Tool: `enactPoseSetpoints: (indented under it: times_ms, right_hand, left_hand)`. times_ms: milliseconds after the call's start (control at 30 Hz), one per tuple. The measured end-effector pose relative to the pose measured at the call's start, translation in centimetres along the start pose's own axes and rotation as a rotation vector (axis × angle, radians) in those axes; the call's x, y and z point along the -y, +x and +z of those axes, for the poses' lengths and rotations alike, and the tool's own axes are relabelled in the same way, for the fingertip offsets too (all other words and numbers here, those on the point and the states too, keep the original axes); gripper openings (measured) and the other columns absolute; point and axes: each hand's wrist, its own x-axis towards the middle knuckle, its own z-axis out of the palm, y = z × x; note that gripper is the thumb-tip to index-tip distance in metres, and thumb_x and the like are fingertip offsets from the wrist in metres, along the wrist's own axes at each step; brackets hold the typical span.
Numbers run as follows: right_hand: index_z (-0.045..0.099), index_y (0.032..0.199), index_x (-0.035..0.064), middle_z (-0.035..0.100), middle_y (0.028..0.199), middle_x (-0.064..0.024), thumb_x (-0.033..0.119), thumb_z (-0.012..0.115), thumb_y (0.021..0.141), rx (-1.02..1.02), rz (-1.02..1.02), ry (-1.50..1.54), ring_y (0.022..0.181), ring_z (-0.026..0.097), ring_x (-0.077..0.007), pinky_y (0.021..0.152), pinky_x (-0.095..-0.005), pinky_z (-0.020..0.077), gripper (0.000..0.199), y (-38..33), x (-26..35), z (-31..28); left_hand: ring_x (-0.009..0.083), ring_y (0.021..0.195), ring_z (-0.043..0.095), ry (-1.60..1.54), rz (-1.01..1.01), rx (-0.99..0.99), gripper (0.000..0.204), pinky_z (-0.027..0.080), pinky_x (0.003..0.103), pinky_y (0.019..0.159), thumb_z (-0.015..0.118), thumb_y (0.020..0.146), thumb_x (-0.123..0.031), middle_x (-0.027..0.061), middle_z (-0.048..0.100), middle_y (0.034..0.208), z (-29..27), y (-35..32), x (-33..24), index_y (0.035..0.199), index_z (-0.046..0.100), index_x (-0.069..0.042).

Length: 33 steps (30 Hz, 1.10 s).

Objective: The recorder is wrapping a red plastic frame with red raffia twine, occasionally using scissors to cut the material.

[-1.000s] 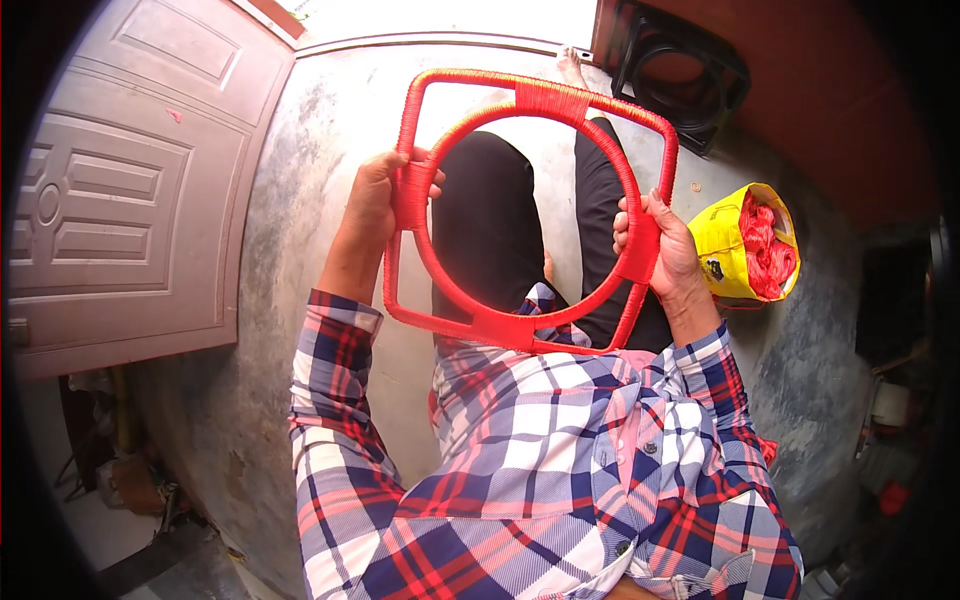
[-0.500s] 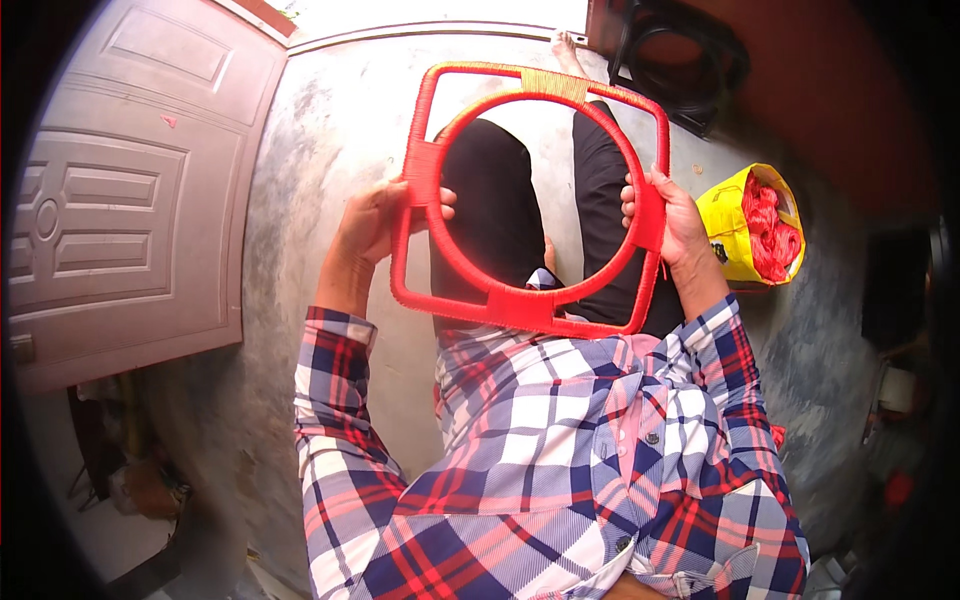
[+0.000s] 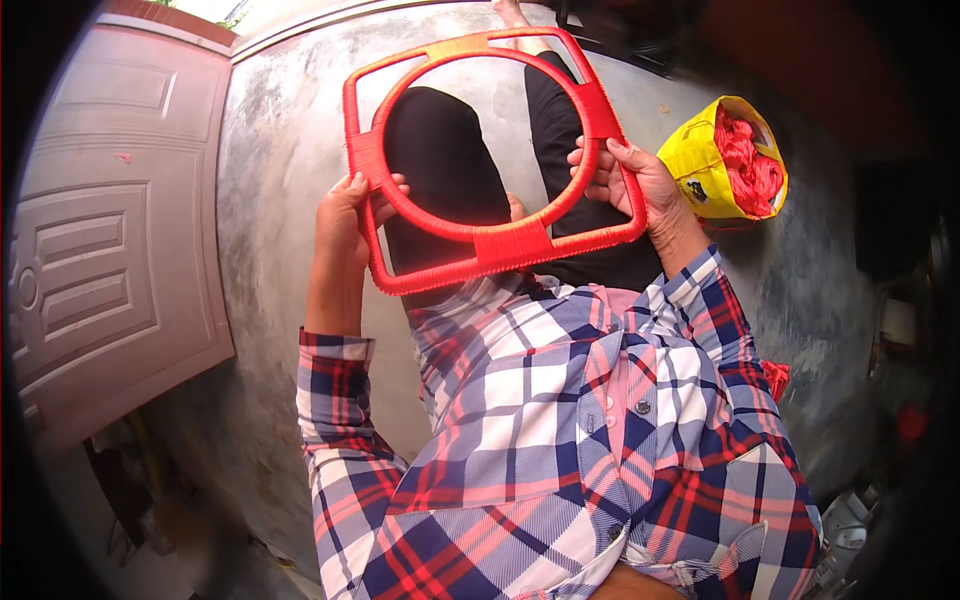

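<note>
Two hands, left hand (image 3: 350, 215) and right hand (image 3: 635, 180), fingers clasped on red cord-wrapped frame (image 3: 500, 245) (square, ring inside), yellow bag (image 3: 700, 165) nearby

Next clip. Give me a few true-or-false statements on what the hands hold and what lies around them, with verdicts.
1. Both hands grip the red frame. True: left hand on its left side, right hand on its right.
2. The frame is a solid board. False: it is open, with a round ring inside a squarish outline.
3. A yellow bag of red material lies near the right hand. True.
4. The frame rests flat on the floor. False: it is held up over the lap.
5. The person wears a plain white shirt. False: a plaid shirt.
</note>
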Motion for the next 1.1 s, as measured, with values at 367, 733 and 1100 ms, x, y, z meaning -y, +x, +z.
enactPoseSetpoints:
  times_ms: [367, 733, 1100]
  right_hand:
    - [0.054, 0.124, 0.0021, 0.066, 0.113, -0.0158, 0.027, 0.045, 0.100, 0.003, -0.012, -0.070, 0.100, 0.066, -0.0216, 0.079, -0.0327, 0.0544, 0.036, 0.2, 0.3, -1.2]
    - [0.052, 0.127, 0.0017, 0.066, 0.114, -0.0167, 0.026, 0.041, 0.102, -0.026, 0.030, -0.054, 0.099, 0.067, -0.0209, 0.077, -0.0319, 0.0558, 0.036, 0.3, 0.6, -1.8]
    - [0.053, 0.122, 0.0011, 0.066, 0.110, -0.0184, 0.025, 0.046, 0.100, -0.029, -0.049, -0.115, 0.094, 0.069, -0.0220, 0.069, -0.0289, 0.0590, 0.033, -0.3, 0.9, 0.1]
  left_hand:
    - [0.0270, 0.105, 0.057, 1.281, 0.840, 0.345, 0.031, 0.030, 0.049, 0.107, 0.077, 0.068, -0.012, 0.0079, 0.064, 0.094, 6.4, -5.4, 1.8, 0.096, 0.065, -0.005]
    - [0.0252, 0.086, 0.057, 1.243, 0.808, 0.360, 0.025, 0.032, 0.048, 0.106, 0.077, 0.065, -0.004, 0.0055, 0.058, 0.077, 6.4, -4.1, 2.7, 0.085, 0.061, -0.005]
    - [0.0297, 0.087, 0.061, 1.292, 0.724, 0.543, 0.029, 0.042, 0.040, 0.092, 0.055, 0.068, -0.015, 0.0121, 0.065, 0.087, 8.7, -4.4, 1.7, 0.093, 0.064, -0.005]
